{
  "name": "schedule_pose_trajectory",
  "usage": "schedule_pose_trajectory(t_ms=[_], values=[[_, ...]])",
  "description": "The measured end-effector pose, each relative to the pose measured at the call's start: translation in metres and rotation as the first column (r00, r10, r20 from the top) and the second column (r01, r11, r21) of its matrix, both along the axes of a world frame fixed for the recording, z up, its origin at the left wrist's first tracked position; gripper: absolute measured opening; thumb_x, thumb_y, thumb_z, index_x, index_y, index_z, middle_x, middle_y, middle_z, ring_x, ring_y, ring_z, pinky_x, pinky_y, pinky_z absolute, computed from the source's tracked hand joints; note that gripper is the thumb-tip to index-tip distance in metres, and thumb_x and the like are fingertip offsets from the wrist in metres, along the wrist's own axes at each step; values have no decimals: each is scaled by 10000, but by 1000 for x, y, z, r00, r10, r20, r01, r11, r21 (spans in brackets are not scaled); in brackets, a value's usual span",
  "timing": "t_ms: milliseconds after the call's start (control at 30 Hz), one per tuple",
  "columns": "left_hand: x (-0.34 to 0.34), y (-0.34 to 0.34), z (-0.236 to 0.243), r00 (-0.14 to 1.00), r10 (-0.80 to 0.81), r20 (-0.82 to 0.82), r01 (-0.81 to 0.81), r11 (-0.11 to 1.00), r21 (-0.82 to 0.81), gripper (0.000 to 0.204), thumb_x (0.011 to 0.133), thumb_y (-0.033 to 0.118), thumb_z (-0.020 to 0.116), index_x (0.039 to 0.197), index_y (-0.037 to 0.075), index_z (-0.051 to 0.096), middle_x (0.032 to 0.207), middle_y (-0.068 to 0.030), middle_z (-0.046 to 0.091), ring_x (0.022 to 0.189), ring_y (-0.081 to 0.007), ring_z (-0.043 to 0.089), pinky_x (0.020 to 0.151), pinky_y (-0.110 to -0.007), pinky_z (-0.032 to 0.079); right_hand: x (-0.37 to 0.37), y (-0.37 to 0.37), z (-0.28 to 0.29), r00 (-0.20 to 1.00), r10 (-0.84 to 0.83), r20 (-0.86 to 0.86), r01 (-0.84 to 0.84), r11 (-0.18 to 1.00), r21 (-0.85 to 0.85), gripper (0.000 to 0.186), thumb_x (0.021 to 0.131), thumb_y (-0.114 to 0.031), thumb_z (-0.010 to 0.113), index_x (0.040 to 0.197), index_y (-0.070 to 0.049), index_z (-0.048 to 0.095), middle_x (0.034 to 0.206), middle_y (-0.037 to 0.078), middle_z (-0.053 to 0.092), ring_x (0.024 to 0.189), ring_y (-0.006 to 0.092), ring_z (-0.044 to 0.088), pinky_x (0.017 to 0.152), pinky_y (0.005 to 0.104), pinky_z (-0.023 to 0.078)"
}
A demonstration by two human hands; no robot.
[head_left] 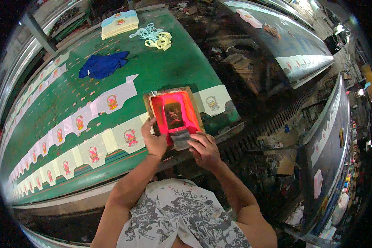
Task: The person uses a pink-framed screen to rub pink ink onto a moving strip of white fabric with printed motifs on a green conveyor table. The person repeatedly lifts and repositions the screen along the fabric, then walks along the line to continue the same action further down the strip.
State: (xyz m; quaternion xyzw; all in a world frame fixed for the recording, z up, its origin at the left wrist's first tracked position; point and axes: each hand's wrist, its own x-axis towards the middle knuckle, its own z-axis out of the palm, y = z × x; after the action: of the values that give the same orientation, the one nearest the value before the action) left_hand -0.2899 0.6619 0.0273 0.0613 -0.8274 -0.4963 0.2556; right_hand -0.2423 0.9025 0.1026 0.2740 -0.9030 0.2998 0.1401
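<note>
A screen-printing frame (197,114) with a wooden rim lies on the green table, its inside smeared bright pink and orange with ink around a dark picture area. My left hand (155,139) grips the frame's near left side, thumb toward the inside. My right hand (205,149) is closed on a grey squeegee (180,139) at the frame's near end; part of its grip is hidden by the fingers. Just right of the frame, a pale cut fabric piece (212,101) carries a dark outline print. Left of it, a fabric piece (130,136) shows pink added to the print.
Rows of printed pale yellow and pink pieces (112,101) run leftward along the green table (153,66). Farther back lie a dark blue cloth (103,65), a folded fabric stack (120,25) and yellow and light-blue strips (158,40). Another long table (293,41) stands across the aisle.
</note>
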Motion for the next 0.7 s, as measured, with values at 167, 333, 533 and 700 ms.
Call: schedule_pose_trajectory(t_ms=[167, 333, 533, 700], values=[[4, -53, 28, 999, 43, -17, -39, 981, 188, 711, 758, -151, 744, 1441, 15, 630, 1456, -170, 657, 1399, -324, 614, 1233, -418, 460, 23, 26, -19, 980, -167, -112, 147, 975, -167, 221, 1013, -138, 732, 1220, -78, 781, 1317, 123, 730, 1245, 382, 693, 1092, 507, 528], [32, -152, 47, 976, 215, -23, -185, 887, 423, 772, 746, -225, 661, 1490, -30, 595, 1456, -135, 666, 1382, -254, 628, 1213, -387, 481, 55, 33, -43, 969, -239, -67, 229, 964, -134, 254, 1005, -97, 729, 1259, -91, 745, 1314, 117, 734, 1218, 386, 696, 1075, 516, 548], [77, -265, 70, 904, 427, -30, -389, 848, 359, 780, 742, -222, 648, 1498, -38, 597, 1471, -144, 661, 1388, -257, 621, 1226, -398, 456, 75, -14, -47, 997, -52, 49, 58, 990, -132, 234, 955, -38, 761, 1186, -72, 767, 1246, 117, 747, 1181, 377, 714, 1047, 497, 573], [127, -318, 67, 848, 529, -21, -458, 753, 472, 715, 812, -199, 673, 1502, -30, 594, 1514, -158, 642, 1397, -274, 619, 1210, -415, 475, 69, -19, -36, 986, 163, -35, -162, 986, 33, 302, 915, -7, 725, 1200, -100, 755, 1324, 82, 690, 1241, 356, 683, 1042, 508, 565]])
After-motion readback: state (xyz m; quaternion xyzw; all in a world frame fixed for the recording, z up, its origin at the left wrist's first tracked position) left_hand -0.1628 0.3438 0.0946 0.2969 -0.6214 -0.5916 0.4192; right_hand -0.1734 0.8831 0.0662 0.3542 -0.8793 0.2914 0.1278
